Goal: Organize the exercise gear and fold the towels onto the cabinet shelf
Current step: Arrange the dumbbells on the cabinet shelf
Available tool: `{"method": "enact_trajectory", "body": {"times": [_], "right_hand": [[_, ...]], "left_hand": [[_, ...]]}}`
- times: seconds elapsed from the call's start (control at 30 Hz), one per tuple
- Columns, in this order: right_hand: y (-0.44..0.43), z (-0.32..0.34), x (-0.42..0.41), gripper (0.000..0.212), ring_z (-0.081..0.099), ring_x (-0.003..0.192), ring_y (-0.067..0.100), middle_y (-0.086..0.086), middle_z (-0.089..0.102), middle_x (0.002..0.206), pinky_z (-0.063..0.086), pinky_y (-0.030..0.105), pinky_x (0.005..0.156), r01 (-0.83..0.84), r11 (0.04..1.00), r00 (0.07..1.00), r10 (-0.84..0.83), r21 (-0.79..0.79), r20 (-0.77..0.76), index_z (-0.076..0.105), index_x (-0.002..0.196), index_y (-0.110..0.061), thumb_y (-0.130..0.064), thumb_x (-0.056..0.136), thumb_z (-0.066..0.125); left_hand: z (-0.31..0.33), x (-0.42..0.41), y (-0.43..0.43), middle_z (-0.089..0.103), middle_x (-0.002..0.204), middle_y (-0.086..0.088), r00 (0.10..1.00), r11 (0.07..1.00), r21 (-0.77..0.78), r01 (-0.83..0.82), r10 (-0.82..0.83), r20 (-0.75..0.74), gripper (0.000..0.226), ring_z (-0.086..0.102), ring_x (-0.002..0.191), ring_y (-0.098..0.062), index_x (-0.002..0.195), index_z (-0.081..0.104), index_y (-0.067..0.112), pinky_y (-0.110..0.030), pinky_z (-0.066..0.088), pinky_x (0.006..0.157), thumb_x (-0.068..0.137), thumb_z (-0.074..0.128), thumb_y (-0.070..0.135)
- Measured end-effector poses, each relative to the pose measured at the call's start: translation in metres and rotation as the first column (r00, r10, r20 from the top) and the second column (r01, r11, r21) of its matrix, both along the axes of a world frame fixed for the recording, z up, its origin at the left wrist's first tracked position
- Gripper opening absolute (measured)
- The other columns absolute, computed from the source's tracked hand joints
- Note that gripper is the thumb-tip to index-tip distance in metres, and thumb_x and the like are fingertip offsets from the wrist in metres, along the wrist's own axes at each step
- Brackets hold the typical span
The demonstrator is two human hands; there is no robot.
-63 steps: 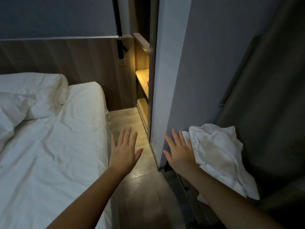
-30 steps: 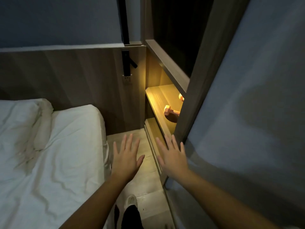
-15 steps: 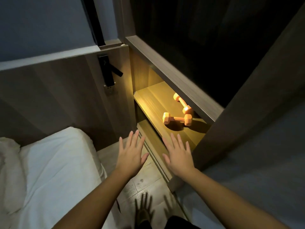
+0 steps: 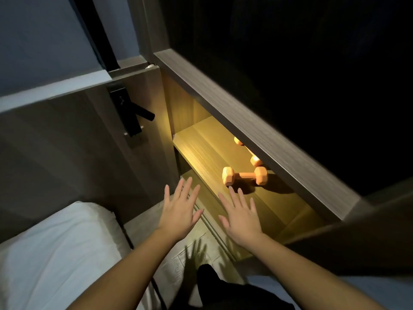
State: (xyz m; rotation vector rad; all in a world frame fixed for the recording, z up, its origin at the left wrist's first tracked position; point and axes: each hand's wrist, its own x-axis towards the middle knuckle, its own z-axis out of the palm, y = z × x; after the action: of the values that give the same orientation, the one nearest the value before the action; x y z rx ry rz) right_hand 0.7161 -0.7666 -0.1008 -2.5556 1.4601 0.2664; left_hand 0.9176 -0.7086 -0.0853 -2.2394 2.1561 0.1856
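Gear step: left hand and right hand hover empty, fingers spread; next, grasp the small orange hex dumbbell at right hand's twelve o'clock on the lit wooden cabinet shelf.

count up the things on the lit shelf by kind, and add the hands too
orange dumbbells: 2, the near dumbbell in full view and the far dumbbell partly hidden behind the upper board, both lying on the lit shelf
hands: 2, the left hand and the right hand, both flat and holding nothing
towels: 0 in view
total: 4
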Motion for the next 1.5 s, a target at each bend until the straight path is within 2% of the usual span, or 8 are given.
{"method": "enact_trajectory", "body": {"times": [0.27, 0.47, 0.67, 0.93, 1.07, 1.17, 1.3, 1.5], "right_hand": [[-0.045, -0.015, 0.035, 0.067, -0.010, 0.150, 0.030, 0.004, -0.011, 0.164, 0.004, 0.057, 0.119, 0.062, 0.997, 0.997, -0.059, 0.055, -0.045, -0.007, 0.154, -0.037, -0.058, 0.099, 0.026], [-0.065, -0.038, 0.068, 0.067, -0.009, 0.150, 0.030, 0.006, -0.011, 0.164, 0.008, 0.057, 0.118, 0.207, 0.978, 0.978, -0.205, 0.039, -0.049, -0.006, 0.154, -0.035, -0.057, 0.100, 0.026], [-0.083, -0.093, 0.107, 0.069, -0.005, 0.151, 0.029, 0.005, -0.006, 0.165, 0.012, 0.057, 0.117, 0.422, 0.906, 0.906, -0.420, -0.035, 0.051, 0.000, 0.155, -0.034, -0.052, 0.098, 0.035], [-0.057, -0.165, 0.126, 0.068, -0.006, 0.151, 0.029, 0.001, -0.008, 0.165, 0.005, 0.055, 0.119, 0.610, 0.774, 0.790, -0.580, -0.171, 0.199, 0.009, 0.155, -0.034, -0.049, 0.098, 0.042], [-0.016, -0.196, 0.136, 0.067, -0.007, 0.151, 0.029, 0.003, -0.007, 0.165, 0.007, 0.056, 0.120, 0.671, 0.691, 0.742, -0.629, -0.270, 0.232, 0.008, 0.155, -0.033, -0.049, 0.099, 0.040], [0.004, -0.206, 0.143, 0.066, -0.006, 0.151, 0.029, 0.004, -0.005, 0.165, 0.009, 0.055, 0.119, 0.702, 0.639, 0.710, -0.661, -0.316, 0.241, 0.009, 0.155, -0.033, -0.050, 0.099, 0.038], [0.017, -0.198, 0.145, 0.065, -0.003, 0.151, 0.030, 0.005, -0.003, 0.165, 0.013, 0.056, 0.118, 0.742, 0.610, 0.670, -0.689, -0.279, 0.275, 0.011, 0.155, -0.032, -0.049, 0.099, 0.040], [-0.039, -0.171, 0.133, 0.069, 0.004, 0.151, 0.029, 0.005, 0.004, 0.165, 0.019, 0.053, 0.119, 0.776, 0.592, 0.629, -0.702, -0.217, 0.334, 0.014, 0.155, -0.027, -0.041, 0.098, 0.050]], "left_hand": [[-0.014, 0.047, -0.062, -0.004, 0.165, -0.003, 0.995, 0.990, 0.101, 0.099, -0.099, -0.010, 0.066, -0.010, 0.151, -0.024, 0.156, 0.012, 0.025, -0.055, -0.001, 0.120, 0.100, 0.025, 0.057], [-0.020, 0.086, -0.111, -0.004, 0.165, -0.004, 0.956, 0.950, 0.112, 0.293, -0.295, 0.000, 0.066, -0.009, 0.151, -0.024, 0.156, 0.011, 0.025, -0.055, -0.002, 0.120, 0.100, 0.025, 0.057], [-0.077, 0.126, -0.154, -0.006, 0.165, -0.003, 0.879, 0.874, 0.119, 0.471, -0.477, 0.020, 0.067, -0.010, 0.151, -0.024, 0.156, 0.007, 0.028, -0.054, -0.003, 0.119, 0.099, 0.022, 0.060], [-0.175, 0.146, -0.149, 0.010, 0.164, -0.003, 0.832, 0.829, -0.099, 0.550, -0.554, -0.016, 0.068, 0.002, 0.151, -0.023, 0.154, 0.022, 0.026, -0.055, 0.009, 0.119, 0.095, 0.031, 0.058], [-0.206, 0.152, -0.127, 0.009, 0.164, -0.005, 0.794, 0.771, -0.222, 0.597, -0.608, 0.024, 0.069, 0.004, 0.151, -0.025, 0.154, 0.022, 0.024, -0.055, 0.010, 0.119, 0.095, 0.032, 0.058], [-0.207, 0.154, -0.121, 0.007, 0.164, -0.006, 0.785, 0.744, -0.292, 0.601, -0.619, 0.040, 0.067, 0.002, 0.151, -0.025, 0.154, 0.020, 0.023, -0.055, 0.008, 0.119, 0.097, 0.035, 0.055], [-0.192, 0.151, -0.128, 0.002, 0.165, -0.006, 0.778, 0.735, -0.291, 0.613, -0.626, 0.056, 0.065, -0.001, 0.151, -0.025, 0.154, 0.018, 0.022, -0.056, 0.008, 0.120, 0.100, 0.034, 0.053], [-0.178, 0.120, -0.177, 0.003, 0.165, -0.007, 0.725, 0.671, -0.293, 0.681, -0.672, 0.147, 0.065, -0.001, 0.151, -0.025, 0.154, 0.020, 0.022, -0.057, 0.009, 0.119, 0.099, 0.034, 0.054]]}}
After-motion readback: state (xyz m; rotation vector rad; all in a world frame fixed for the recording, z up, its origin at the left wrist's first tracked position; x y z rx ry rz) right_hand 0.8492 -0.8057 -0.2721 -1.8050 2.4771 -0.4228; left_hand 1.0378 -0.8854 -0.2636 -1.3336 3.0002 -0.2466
